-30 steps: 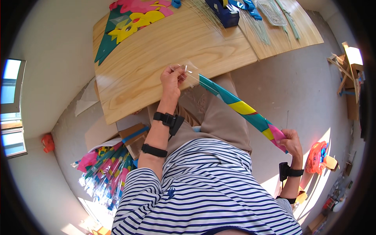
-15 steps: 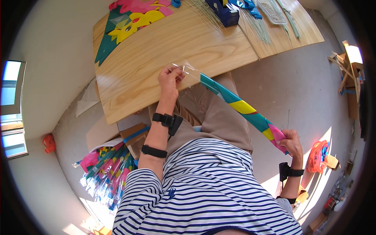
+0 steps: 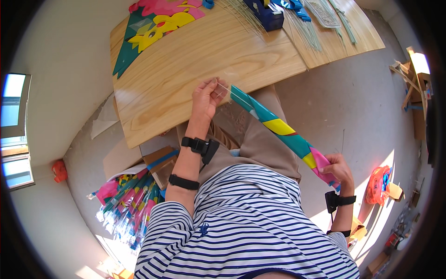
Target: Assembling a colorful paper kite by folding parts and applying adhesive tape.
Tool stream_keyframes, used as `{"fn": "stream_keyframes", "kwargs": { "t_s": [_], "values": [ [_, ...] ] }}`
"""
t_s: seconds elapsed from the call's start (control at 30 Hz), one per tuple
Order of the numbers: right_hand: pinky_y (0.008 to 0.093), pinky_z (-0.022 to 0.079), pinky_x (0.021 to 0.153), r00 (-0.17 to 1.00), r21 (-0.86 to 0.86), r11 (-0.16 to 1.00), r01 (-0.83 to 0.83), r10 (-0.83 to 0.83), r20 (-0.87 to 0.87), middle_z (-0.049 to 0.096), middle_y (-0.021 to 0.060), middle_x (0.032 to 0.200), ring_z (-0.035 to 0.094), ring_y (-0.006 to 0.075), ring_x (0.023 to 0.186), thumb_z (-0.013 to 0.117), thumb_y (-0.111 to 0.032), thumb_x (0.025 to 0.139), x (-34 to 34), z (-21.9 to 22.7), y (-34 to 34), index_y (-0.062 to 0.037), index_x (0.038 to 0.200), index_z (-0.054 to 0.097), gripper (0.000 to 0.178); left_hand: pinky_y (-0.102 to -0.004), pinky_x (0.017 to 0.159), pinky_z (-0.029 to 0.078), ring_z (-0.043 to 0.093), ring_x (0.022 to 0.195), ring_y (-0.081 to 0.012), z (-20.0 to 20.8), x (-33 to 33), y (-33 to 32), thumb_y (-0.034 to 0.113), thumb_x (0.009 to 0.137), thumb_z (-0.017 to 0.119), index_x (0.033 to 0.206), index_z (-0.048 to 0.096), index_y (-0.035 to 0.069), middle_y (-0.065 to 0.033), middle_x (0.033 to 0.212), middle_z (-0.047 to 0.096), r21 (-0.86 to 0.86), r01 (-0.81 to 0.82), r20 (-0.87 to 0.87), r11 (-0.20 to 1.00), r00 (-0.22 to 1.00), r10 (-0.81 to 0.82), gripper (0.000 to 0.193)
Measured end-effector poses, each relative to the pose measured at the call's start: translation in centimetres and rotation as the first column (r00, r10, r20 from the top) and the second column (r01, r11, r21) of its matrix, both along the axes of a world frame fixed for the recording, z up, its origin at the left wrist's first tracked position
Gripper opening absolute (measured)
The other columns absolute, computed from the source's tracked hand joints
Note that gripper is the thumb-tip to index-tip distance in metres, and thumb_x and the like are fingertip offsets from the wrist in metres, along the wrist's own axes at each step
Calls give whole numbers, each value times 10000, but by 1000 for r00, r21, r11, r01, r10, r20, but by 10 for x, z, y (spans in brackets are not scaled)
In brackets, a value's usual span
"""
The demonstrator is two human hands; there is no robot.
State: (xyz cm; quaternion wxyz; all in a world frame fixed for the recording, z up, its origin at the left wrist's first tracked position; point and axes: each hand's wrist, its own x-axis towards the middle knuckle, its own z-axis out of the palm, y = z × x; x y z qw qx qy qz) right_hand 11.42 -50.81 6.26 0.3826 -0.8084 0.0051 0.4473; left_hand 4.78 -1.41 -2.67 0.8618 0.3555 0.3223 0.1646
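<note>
A rolled kite (image 3: 278, 127) of teal, yellow and pink sheet slants across my lap, from the table's near edge down to the right. Around its lower pink end my right hand (image 3: 337, 168) is closed. At the upper teal end, my left hand (image 3: 207, 96) pinches a clear plastic sleeve (image 3: 224, 87); how far the sleeve reaches along the roll is hard to see. A flat kite (image 3: 151, 37) in teal, pink and yellow lies at the table's far left.
On the wooden table (image 3: 209, 60) sit a dark blue tape dispenser (image 3: 265, 16), thin pale rods (image 3: 304, 37) and a clear plastic tray (image 3: 321, 13). Left of my legs, many wrapped kites (image 3: 130, 200) lie beside a cardboard box (image 3: 163, 169). A red bag (image 3: 377, 186) stands on the right.
The rolled kite has shifted slightly up and to the left along with my right hand. My left hand has moved a little to the right, still pinching the sleeve.
</note>
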Motion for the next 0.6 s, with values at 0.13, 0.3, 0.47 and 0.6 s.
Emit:
{"fn": "stream_keyframes", "kwargs": {
  "t_s": [0.13, 0.3, 0.47, 0.6],
  "values": [
    [316, 535, 736, 992, 42, 999, 22, -16, -121, 743, 57, 840, 664, 168, 733, 794, 34, 685, 3, -12, -1, 59, 996, 786, 311, -486, 950, 645, 728, 1142, -354, 6, 0, -4, 119, 1048, 643, 1160, 690, -26, -205, 1216, 732, -74, 33, 25, 997, 999, -31, 189],
    [311, 555, 756, 962, 91, 995, 30, -5, -272, 764, 61, 871, 692, 168, 745, 801, 61, 690, 7, -31, -7, 60, 1003, 788, 313, -506, 1033, 603, 682, 1236, -384, -6, 0, -1, 132, 1046, 647, 1175, 679, -27, -220, 1244, 722, -139, 76, 177, 987, 983, -51, 207],
    [315, 553, 754, 959, 131, 988, 83, -43, -281, 766, 68, 879, 686, 168, 749, 796, 67, 685, 4, -42, -6, 65, 1024, 787, 340, -498, 1044, 592, 663, 1268, -399, -4, -2, -4, 151, 1051, 639, 1203, 663, -25, -244, 1307, 699, -202, 122, 156, 972, 983, -91, 234],
    [316, 543, 740, 979, 106, 993, 55, -32, -203, 759, 59, 867, 667, 164, 728, 787, 57, 686, 3, -45, -1, 55, 1031, 792, 345, -495, 1019, 602, 669, 1264, -390, 5, 0, -13, 185, 1087, 574, 1315, 601, -24, -243, 1333, 690, -113, 123, 65, 986, 991, -116, 311]
  ]
}}
